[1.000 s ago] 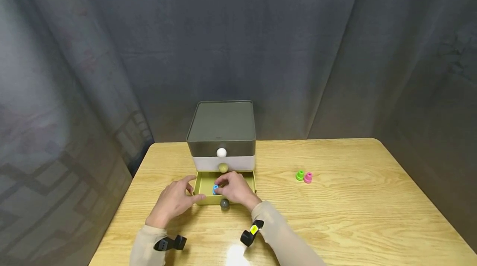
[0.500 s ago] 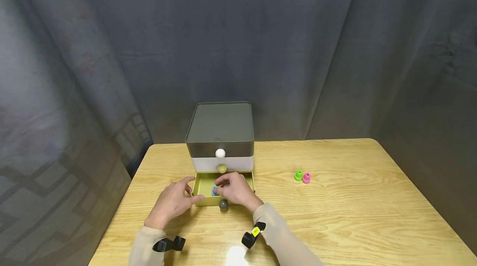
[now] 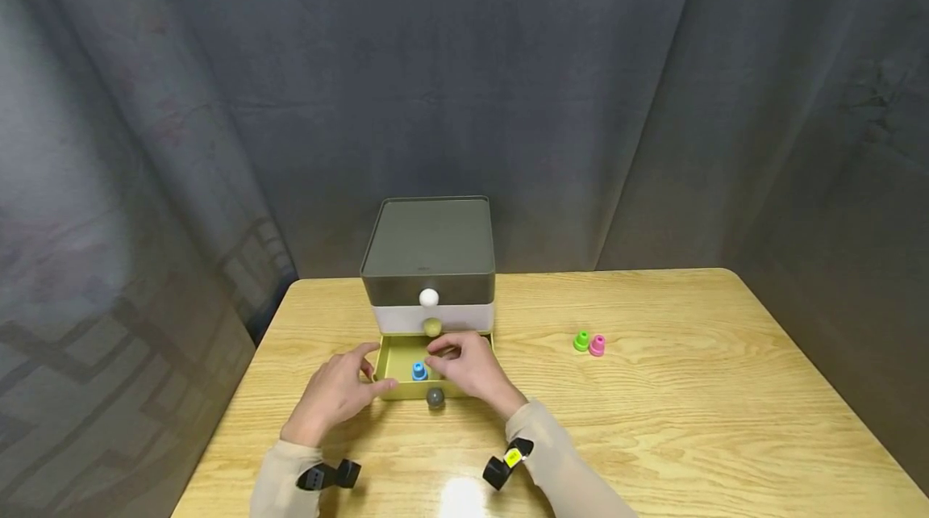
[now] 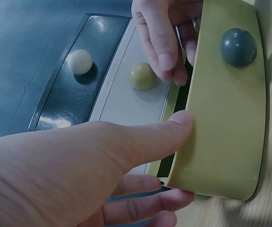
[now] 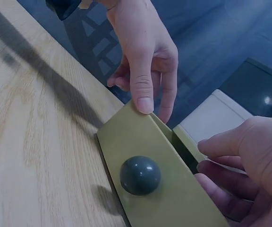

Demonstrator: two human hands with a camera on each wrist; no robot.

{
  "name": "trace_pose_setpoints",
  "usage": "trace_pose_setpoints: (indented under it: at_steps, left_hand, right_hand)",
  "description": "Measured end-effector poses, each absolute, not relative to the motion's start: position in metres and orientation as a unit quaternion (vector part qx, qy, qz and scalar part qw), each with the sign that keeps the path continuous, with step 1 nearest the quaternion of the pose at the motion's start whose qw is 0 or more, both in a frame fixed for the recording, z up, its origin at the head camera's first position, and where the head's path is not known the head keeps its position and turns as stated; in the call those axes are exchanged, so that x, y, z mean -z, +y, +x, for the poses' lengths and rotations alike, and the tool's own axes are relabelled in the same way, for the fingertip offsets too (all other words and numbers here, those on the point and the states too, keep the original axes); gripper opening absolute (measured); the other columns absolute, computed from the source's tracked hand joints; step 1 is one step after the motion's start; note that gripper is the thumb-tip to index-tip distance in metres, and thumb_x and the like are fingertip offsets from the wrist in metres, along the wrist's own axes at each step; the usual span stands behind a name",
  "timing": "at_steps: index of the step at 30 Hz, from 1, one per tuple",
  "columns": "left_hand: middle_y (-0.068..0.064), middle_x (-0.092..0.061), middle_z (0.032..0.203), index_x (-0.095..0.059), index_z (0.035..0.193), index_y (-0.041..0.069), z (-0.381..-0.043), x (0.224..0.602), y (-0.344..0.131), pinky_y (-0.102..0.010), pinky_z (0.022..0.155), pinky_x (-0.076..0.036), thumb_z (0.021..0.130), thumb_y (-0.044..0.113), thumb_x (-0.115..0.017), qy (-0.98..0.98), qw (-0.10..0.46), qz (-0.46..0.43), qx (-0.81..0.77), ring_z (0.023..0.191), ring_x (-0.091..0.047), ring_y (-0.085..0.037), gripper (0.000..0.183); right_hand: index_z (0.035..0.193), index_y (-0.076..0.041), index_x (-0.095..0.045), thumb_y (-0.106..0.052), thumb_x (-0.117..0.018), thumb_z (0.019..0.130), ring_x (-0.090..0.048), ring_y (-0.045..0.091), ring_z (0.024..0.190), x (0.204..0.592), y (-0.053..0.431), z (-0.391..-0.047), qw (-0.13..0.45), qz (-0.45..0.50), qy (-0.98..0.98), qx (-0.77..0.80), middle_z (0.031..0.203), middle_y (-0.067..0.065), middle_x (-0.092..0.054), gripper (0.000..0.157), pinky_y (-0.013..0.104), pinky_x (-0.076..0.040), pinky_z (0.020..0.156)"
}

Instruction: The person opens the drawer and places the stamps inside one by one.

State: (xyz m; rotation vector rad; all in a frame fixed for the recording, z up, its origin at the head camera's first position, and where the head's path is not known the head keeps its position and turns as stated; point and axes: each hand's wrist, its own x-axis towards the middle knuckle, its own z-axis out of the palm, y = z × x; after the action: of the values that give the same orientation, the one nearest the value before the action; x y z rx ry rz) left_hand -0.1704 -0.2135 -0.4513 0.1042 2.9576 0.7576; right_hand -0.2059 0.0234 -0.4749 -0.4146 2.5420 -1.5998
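Note:
A yellow-green drawer (image 3: 397, 391) is pulled out at the bottom of a small drawer cabinet (image 3: 435, 240). Inside it, near the front wall, stands a blue stepped plug-like piece (image 3: 419, 371) with a hole in its top. My left hand (image 3: 335, 395) grips the drawer's front left corner; in the left wrist view the thumb (image 4: 176, 124) lies on the top edge and fingers reach round the side. My right hand (image 3: 472, 369) hovers over the drawer's right half, just right of the blue piece, fingers loosely bent and holding nothing. Both wrist views hide the blue piece behind the drawer front.
Green (image 3: 582, 340) and pink (image 3: 597, 345) pieces of the same shape stand close together on the wooden table (image 3: 689, 405), right of the cabinet. A dark knob (image 3: 435, 398) sticks out from the drawer front. Grey curtains (image 3: 464, 98) hang behind and at both sides.
My right hand lowered the blue piece to the drawer floor, let it go and drew back slightly to the right. The left hand keeps its place on the drawer corner.

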Motion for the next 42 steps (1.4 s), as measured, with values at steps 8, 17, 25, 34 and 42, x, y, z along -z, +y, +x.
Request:
trace_pose_setpoints:
  at_steps: [8,17,25,34,42]
  left_hand:
    - [0.001,-0.072,0.095,-0.06,0.149,0.006,-0.171,0.452,-0.215,-0.033,0.068,-0.046,0.09,0.043,-0.085,0.967,0.043,0.031,-0.248,0.077,-0.059,-0.014,0.074]
    - [0.001,-0.072,0.095,-0.06,0.149,0.007,-0.171,0.451,-0.214,-0.033,0.071,-0.047,0.09,0.043,-0.084,0.968,0.043,0.03,-0.247,0.078,-0.06,-0.013,0.073]
    - [0.001,-0.073,0.096,-0.059,0.149,0.007,-0.171,0.451,-0.215,-0.034,0.072,-0.047,0.09,0.043,-0.084,0.968,0.045,0.026,-0.247,0.079,-0.06,-0.013,0.073]
    - [0.001,-0.073,0.096,-0.059,0.15,0.007,-0.169,0.449,-0.217,-0.035,0.073,-0.048,0.09,0.043,-0.084,0.967,0.047,0.023,-0.249,0.079,-0.06,-0.013,0.074]
    - [0.001,-0.072,0.096,-0.059,0.15,0.008,-0.169,0.45,-0.214,-0.035,0.073,-0.048,0.09,0.044,-0.084,0.965,0.048,0.023,-0.255,0.079,-0.06,-0.013,0.074]
  right_hand:
    - [0.105,-0.001,-0.081,-0.011,-0.081,0.092,-0.073,0.013,0.082,0.47,0.034,-0.202,0.019,-0.146,0.819,0.555,0.099,0.011,-0.081,0.017,0.022,-0.058,0.071]
    - [0.103,-0.004,-0.082,-0.01,-0.08,0.091,-0.073,0.013,0.085,0.469,0.048,-0.194,-0.049,-0.121,0.815,0.565,0.097,0.008,-0.081,0.014,0.022,-0.059,0.076]
    - [0.103,-0.01,-0.083,-0.008,-0.08,0.091,-0.073,0.014,0.089,0.462,0.063,-0.188,-0.069,-0.095,0.814,0.568,0.097,0.004,-0.081,0.012,0.023,-0.059,0.079]
    - [0.104,-0.009,-0.084,-0.005,-0.079,0.092,-0.074,0.015,0.09,0.467,0.088,-0.186,-0.086,-0.059,0.808,0.58,0.106,0.007,-0.082,0.014,0.021,-0.059,0.077]
    - [0.111,-0.004,-0.081,-0.005,-0.08,0.093,-0.073,0.012,0.089,0.476,0.121,-0.184,-0.102,-0.032,0.814,0.57,0.11,0.011,-0.081,0.019,0.02,-0.057,0.077]
